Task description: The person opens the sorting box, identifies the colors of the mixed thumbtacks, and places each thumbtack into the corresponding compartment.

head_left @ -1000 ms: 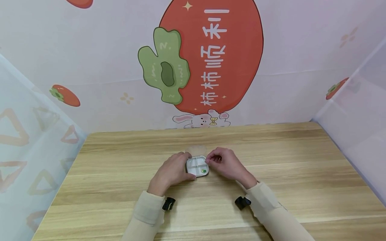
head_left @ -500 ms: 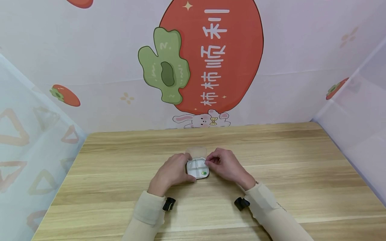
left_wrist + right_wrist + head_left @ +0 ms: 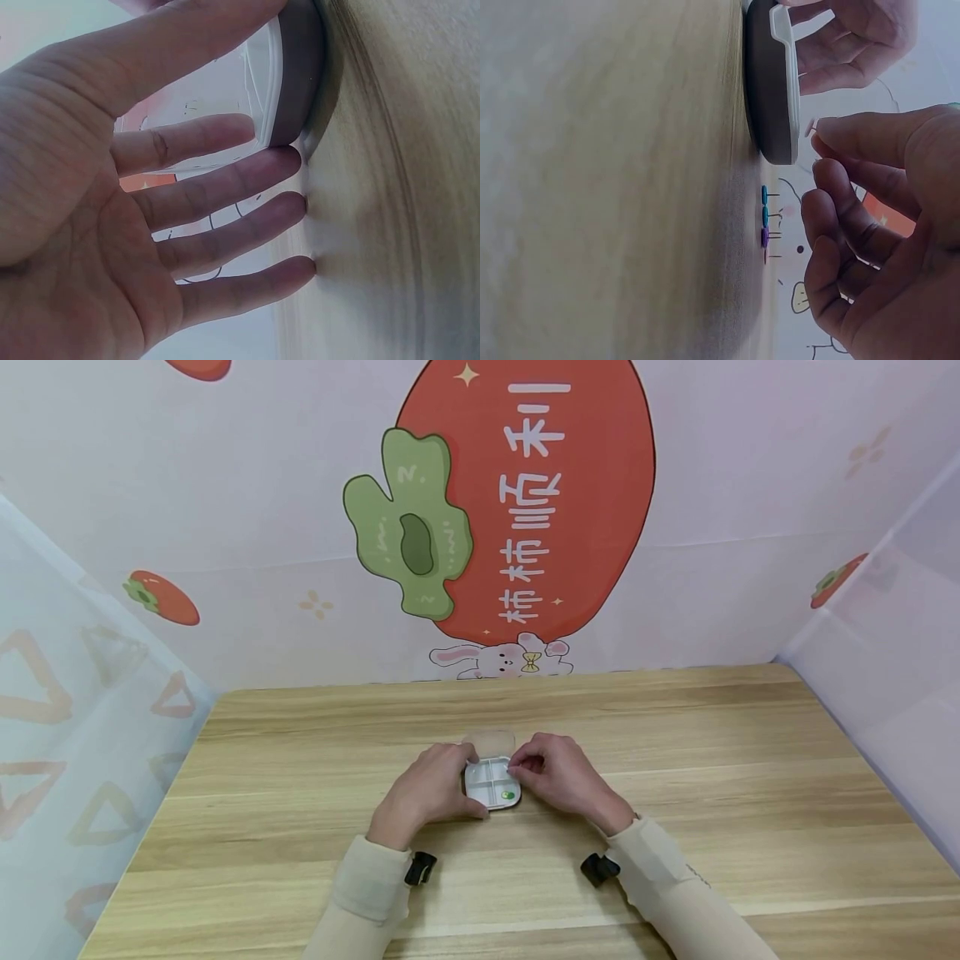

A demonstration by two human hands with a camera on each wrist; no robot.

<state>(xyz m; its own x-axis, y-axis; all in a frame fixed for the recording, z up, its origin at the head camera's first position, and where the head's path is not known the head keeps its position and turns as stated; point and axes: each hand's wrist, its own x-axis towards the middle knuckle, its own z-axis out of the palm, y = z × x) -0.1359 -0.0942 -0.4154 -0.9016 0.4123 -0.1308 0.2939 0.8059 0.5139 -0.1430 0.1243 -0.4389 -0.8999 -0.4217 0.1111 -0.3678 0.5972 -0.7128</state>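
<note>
A small pill box [image 3: 492, 782] with a white compartmented tray and dark grey sides lies on the table, its clear lid [image 3: 489, 743] folded back behind it. My left hand [image 3: 427, 783] grips its left side between thumb and forefinger; the other fingers stretch along the table in the left wrist view. Green and yellow thumbtacks [image 3: 508, 795] lie in the near right compartment. Over the far right compartment, my right hand [image 3: 558, 775] pinches a reddish thumbtack [image 3: 809, 127] between thumb and forefinger. Its pin shows in the right wrist view.
Several loose thumbtacks [image 3: 765, 216], teal, purple and red, sit pins up on the table beyond the box in the right wrist view. My right hand hides them in the head view. A printed cloth [image 3: 720, 527] hangs behind the table [image 3: 300, 760].
The pill box has slid slightly toward me, with my left fingers still at its side. My right hand has shifted a little nearer and left, its fingertips now over the box's edge.
</note>
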